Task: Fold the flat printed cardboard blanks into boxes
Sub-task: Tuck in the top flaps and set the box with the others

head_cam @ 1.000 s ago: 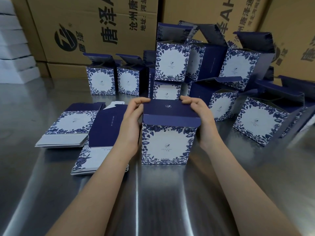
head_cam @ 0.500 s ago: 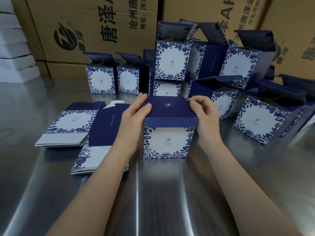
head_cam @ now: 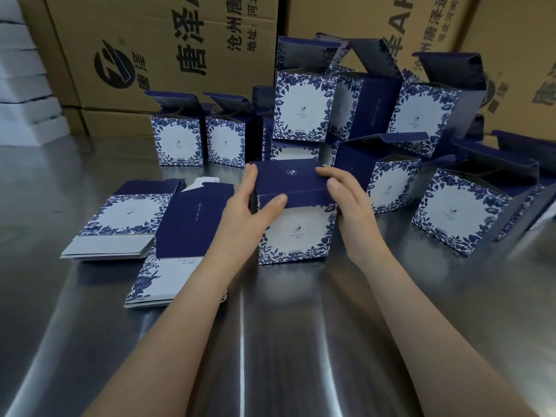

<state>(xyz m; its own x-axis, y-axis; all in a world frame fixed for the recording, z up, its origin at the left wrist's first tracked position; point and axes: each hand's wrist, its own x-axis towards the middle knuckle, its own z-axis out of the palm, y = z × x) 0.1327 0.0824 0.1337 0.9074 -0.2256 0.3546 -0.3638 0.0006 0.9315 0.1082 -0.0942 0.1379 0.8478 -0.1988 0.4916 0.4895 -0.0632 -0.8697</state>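
L hand [head_cam: 243, 212] & R hand [head_cam: 352, 206] flank box [head_cam: 296, 233], fingers straightish, pressing lid [head_cam: 288, 179] down; prob. seating tuck flap, table [head_cam: 285, 341] bracing base.

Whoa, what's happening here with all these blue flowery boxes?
A person is folding flat cardboard into little boxes on a shiny metal table. Right now both hands are on one box in the middle. The left hand presses against its left side, and the right hand presses the dark blue lid down. Two stacks of flat blanks wait on the left. Behind, a heap of folded boxes stands with lids up, in front of big brown cartons.
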